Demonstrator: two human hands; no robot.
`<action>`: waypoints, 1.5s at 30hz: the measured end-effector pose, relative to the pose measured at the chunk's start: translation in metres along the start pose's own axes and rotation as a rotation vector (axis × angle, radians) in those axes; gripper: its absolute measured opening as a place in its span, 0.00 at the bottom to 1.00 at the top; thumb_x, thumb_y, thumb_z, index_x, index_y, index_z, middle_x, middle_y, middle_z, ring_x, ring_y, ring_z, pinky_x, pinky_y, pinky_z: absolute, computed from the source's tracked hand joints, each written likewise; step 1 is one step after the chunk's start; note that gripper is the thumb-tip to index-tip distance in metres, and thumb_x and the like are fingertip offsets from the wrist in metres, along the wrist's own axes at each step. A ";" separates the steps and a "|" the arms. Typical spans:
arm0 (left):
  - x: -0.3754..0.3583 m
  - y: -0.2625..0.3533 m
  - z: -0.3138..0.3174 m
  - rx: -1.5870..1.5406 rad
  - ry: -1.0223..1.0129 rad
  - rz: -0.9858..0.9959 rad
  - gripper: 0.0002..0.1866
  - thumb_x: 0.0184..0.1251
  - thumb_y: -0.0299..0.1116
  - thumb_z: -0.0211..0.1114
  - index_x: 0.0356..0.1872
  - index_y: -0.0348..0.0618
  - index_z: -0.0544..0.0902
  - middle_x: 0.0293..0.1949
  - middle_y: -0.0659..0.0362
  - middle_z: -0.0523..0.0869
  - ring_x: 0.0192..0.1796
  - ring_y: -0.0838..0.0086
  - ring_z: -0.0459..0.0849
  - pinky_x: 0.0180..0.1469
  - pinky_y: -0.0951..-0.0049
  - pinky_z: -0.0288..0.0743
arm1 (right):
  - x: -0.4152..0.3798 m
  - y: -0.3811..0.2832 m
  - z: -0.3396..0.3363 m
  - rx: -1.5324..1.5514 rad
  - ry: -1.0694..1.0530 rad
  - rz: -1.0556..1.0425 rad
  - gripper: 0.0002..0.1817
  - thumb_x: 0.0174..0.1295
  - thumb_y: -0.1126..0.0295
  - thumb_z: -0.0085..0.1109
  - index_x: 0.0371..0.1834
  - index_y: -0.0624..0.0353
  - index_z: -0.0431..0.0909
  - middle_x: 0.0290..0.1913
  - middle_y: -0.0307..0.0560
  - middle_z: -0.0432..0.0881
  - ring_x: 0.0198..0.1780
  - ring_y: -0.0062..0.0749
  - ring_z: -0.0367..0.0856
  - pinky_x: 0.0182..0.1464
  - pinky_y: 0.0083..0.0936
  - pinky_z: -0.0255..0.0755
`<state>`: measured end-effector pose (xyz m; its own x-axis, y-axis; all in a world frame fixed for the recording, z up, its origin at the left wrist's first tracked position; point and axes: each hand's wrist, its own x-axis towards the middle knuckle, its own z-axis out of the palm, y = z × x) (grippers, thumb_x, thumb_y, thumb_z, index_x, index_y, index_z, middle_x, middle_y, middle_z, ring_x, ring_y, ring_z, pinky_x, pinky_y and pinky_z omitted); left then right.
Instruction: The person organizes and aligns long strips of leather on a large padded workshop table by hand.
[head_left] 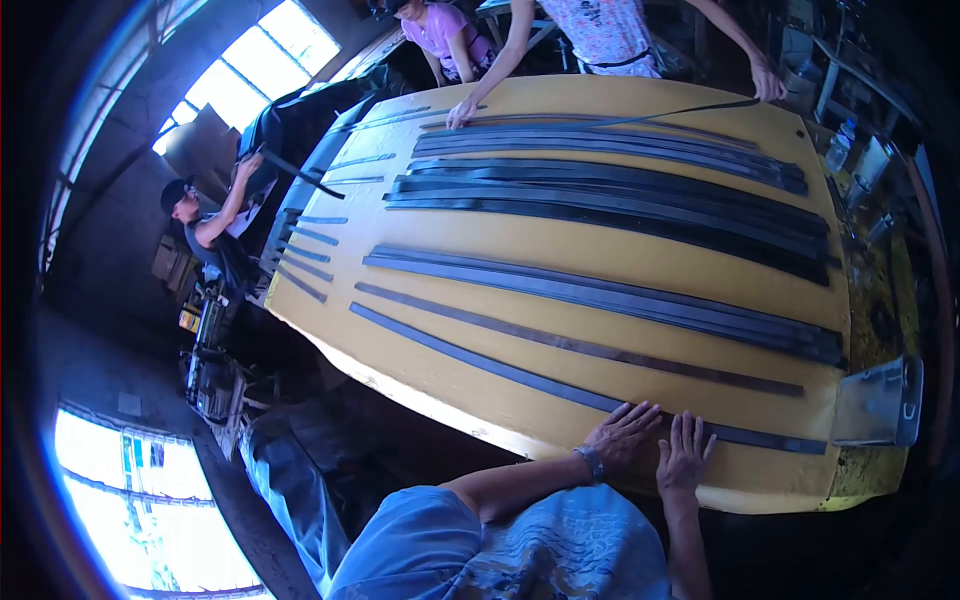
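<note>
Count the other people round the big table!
3: a person in a dark cap left of the table, a person in pink and a person in a patterned top across it. Darkness may hide more.

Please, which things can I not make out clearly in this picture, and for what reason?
Head view: part of the nearest long dark strip, hidden by the left hand and right hand.
Head view: head of the person in the patterned pale shirt, cut off by the top edge.
Head view: contents of the clear blue-capped bottle, too small.
</note>
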<state>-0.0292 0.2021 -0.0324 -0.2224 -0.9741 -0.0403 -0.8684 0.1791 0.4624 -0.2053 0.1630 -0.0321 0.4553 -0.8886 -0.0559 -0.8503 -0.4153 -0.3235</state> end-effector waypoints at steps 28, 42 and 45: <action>-0.328 -0.514 -0.253 0.409 0.136 -0.925 0.24 0.78 0.47 0.41 0.71 0.59 0.66 0.75 0.69 0.62 0.77 0.79 0.56 0.75 0.37 0.38 | 0.019 -0.036 -0.003 -0.419 -0.336 0.536 0.30 0.76 0.49 0.26 0.78 0.45 0.50 0.80 0.40 0.48 0.78 0.46 0.49 0.73 0.61 0.41; -0.243 -0.389 -0.208 0.567 0.022 -0.879 0.31 0.75 0.52 0.45 0.76 0.55 0.59 0.79 0.56 0.45 0.80 0.62 0.42 0.71 0.30 0.38 | 0.027 -0.157 0.044 0.032 0.017 0.554 0.41 0.64 0.52 0.57 0.75 0.62 0.53 0.76 0.58 0.53 0.78 0.48 0.49 0.71 0.57 0.52; -0.217 -0.337 -0.164 0.401 -0.063 -0.830 0.37 0.75 0.58 0.42 0.77 0.51 0.51 0.79 0.55 0.44 0.80 0.58 0.42 0.72 0.33 0.41 | 0.027 -0.206 0.080 -0.025 -0.012 0.240 0.40 0.67 0.47 0.49 0.76 0.58 0.54 0.78 0.54 0.50 0.79 0.43 0.47 0.74 0.62 0.40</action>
<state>0.3845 0.3306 -0.0344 0.5267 -0.8043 -0.2751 -0.8460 -0.5275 -0.0775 0.0027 0.2402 -0.0425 0.2422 -0.9601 -0.1396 -0.9407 -0.1971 -0.2763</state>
